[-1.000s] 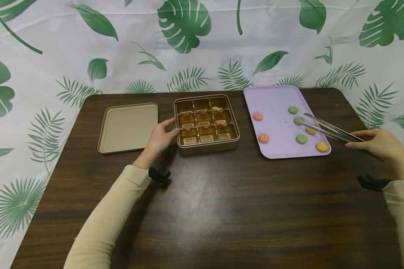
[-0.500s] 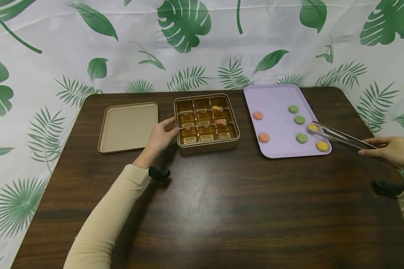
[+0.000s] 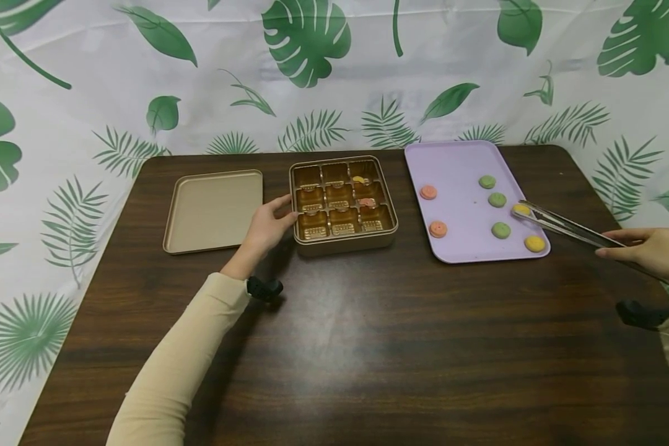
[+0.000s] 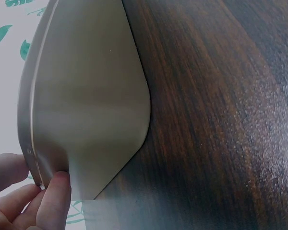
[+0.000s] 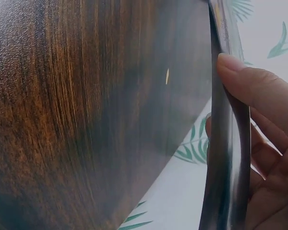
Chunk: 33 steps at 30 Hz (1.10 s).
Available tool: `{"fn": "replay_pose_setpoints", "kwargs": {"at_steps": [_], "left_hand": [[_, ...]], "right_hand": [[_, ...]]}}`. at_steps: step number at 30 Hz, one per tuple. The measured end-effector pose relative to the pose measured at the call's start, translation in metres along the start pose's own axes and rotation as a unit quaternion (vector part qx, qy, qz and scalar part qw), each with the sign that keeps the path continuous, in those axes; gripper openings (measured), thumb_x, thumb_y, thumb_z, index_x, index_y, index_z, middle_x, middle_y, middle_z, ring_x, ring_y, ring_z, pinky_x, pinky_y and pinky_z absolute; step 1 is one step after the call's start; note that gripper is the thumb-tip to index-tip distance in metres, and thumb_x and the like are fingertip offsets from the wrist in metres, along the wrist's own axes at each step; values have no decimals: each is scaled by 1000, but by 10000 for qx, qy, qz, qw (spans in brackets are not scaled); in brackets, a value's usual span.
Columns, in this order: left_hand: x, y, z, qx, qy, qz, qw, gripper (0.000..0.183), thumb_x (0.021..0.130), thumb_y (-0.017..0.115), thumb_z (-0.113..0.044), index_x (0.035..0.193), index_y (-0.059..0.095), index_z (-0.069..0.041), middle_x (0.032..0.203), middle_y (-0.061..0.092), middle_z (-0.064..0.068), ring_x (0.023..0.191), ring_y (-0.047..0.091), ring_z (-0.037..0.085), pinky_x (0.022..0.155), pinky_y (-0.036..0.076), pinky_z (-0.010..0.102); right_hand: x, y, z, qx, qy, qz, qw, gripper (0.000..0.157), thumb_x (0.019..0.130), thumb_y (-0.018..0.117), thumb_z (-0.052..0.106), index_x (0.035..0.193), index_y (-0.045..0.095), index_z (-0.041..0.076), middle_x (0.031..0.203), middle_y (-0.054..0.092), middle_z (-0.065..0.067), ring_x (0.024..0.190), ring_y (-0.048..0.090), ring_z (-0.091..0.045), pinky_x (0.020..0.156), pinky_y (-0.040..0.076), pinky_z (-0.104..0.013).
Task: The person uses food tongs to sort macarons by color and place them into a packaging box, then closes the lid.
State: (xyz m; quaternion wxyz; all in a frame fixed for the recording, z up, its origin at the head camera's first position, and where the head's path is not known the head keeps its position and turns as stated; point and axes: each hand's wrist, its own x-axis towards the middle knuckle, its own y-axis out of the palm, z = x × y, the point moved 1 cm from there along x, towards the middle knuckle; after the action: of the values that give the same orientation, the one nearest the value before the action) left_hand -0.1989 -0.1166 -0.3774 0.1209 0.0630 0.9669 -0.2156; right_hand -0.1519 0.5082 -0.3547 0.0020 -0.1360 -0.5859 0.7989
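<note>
Tongs (image 5: 228,139): slim, shiny metal, held by right fingers (image 5: 266,91), tips at a yellow macaron (image 3: 522,209).
Box (image 3: 345,245): gold, nine-compartment, left fingers (image 4: 56,199) gripping its corner.

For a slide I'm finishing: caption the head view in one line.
Left hand holds the compartmented box; right hand holds metal tongs at a yellow macaron on the lilac tray.

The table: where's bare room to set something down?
The widest bare stretch of table lies in front of the box and purple tray, between the sleeves. Also bare: the tray's far end, beyond the cookies. It's crowded on the tray's right, where tongs in the right hand meet a yellow cookie, and at the box's left, gripped by the left hand.
</note>
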Motion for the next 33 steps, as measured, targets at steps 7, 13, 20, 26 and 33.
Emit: {"fn": "replay_pose_setpoints", "kwargs": {"at_steps": [7, 13, 20, 26, 33], "left_hand": [[0, 0, 0, -18, 32, 12, 10000, 53, 100, 50, -19, 150, 33, -12, 153, 35, 13, 136, 43, 30, 104, 45, 46], [0, 1, 0, 28, 45, 3, 10000, 53, 100, 50, -18, 149, 34, -11, 153, 36, 13, 136, 43, 30, 103, 46, 46], [1, 1, 0, -8, 50, -11, 10000, 53, 100, 50, -18, 149, 34, -11, 153, 36, 13, 136, 43, 30, 103, 46, 46], [0, 1, -1, -60, 43, 11, 10000, 53, 100, 50, -18, 150, 33, -11, 152, 36, 14, 136, 43, 30, 103, 46, 46], [0, 0, -1, -25, 42, 5, 10000, 53, 100, 50, -17, 150, 33, -11, 152, 36, 14, 135, 45, 30, 102, 47, 46]], "right_hand": [[5, -2, 8, 148, -69, -68, 9998, 73, 90, 61, 47, 132, 46, -11, 130, 38, -45, 107, 43, -60, 81, 38, -64], [14, -4, 31, 269, -100, -327, 9991, 73, 87, 63, 52, 131, 52, -6, 125, 57, -31, 96, 56, -46, 76, 44, -55], [25, -12, 77, 917, -82, -244, 9955, 32, 79, 71, 55, 108, 63, 47, 74, 58, 39, 68, 50, 13, 71, 47, -32], [35, -16, 128, 1191, -383, -230, 9919, 33, 77, 74, 54, 107, 66, 43, 76, 59, 33, 65, 48, 15, 61, 42, -20], [43, -7, 189, 1173, -826, -188, 9895, 61, 82, 74, 42, 126, 62, 1, 114, 65, -21, 68, 49, 8, 58, 44, -20]]}}
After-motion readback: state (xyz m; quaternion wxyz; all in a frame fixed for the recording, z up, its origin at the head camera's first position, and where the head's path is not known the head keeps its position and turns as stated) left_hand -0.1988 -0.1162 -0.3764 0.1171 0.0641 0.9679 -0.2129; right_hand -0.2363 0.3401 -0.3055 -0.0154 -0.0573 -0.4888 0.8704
